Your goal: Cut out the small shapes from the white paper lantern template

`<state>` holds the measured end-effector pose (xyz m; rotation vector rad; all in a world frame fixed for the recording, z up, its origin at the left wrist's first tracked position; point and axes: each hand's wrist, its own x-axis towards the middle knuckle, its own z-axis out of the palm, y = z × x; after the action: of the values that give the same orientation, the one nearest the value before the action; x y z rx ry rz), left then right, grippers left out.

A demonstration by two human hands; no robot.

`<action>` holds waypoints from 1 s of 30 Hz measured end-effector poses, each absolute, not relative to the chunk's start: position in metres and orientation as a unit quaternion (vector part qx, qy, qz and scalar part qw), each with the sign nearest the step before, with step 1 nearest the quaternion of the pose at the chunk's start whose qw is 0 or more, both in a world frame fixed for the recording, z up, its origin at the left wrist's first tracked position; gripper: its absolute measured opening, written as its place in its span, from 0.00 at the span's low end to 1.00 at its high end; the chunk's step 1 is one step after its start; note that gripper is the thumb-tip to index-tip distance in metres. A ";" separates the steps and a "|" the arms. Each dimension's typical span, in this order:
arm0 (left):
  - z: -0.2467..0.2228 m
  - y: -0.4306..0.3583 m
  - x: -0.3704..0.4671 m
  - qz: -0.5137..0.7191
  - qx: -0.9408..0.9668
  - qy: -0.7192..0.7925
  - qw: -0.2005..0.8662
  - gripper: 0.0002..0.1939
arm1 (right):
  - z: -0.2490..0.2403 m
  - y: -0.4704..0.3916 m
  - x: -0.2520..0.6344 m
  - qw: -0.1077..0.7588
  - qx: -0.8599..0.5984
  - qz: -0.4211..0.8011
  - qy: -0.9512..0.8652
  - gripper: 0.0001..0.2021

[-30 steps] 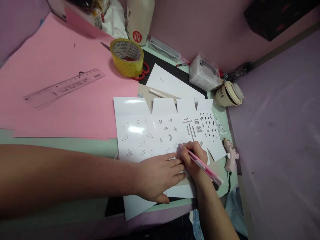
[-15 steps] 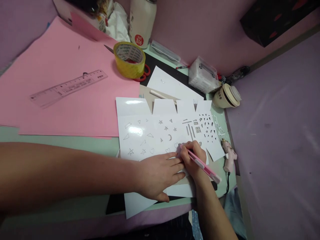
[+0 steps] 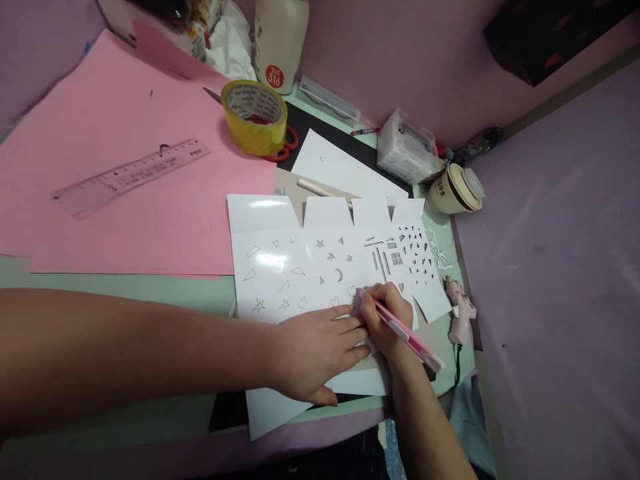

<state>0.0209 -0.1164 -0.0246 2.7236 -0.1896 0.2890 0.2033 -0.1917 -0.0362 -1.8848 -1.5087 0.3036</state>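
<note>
A white card sheet (image 3: 260, 267) with tabs along its far edge lies in front of me, bearing pencilled stars, hearts and triangles on the left and cut-out shapes on the right. My left hand (image 3: 320, 350) lies flat on the sheet with its fingers stretched out, their tips close to my right hand. Pinched in my right hand (image 3: 387, 317) is a pink utility knife (image 3: 410, 339), its handle slanting toward me. The knife's front end is beside a drawn heart (image 3: 352, 291); the blade is too small to make out.
A clear ruler (image 3: 135, 175) lies on pink paper (image 3: 125, 247) at left. Yellow tape (image 3: 255, 137) rests over red-handled scissors (image 3: 287, 148). A bottle (image 3: 281, 47), plastic box (image 3: 407, 150) and lidded cup (image 3: 453, 190) stand behind. At right are paper scraps (image 3: 439, 252) and a glue gun (image 3: 461, 310).
The whole view has shifted slightly. Both hands keep almost the same places on the sheet, and the pink utility knife stays by the same heart.
</note>
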 end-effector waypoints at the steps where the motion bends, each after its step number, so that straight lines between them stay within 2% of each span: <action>1: -0.025 -0.116 0.021 0.103 0.973 -0.068 0.196 0.39 | -0.035 -0.192 0.203 0.345 -0.726 0.118 -0.582 0.11; 8: -0.028 -0.117 0.021 0.117 0.970 -0.071 0.201 0.38 | -0.027 -0.192 0.203 0.309 -0.738 0.125 -0.587 0.08; 18: -0.030 -0.118 0.021 0.100 0.971 -0.074 0.202 0.39 | -0.031 -0.190 0.198 0.358 -0.720 0.126 -0.581 0.11; 30: -0.029 -0.116 0.021 0.106 0.972 -0.077 0.195 0.38 | -0.022 -0.194 0.190 0.342 -0.752 0.144 -0.545 0.08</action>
<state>0.0211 -0.1165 -0.0287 2.7251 -0.2168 0.2980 0.1897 -0.1936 -0.0219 -1.9548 -1.4162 0.3756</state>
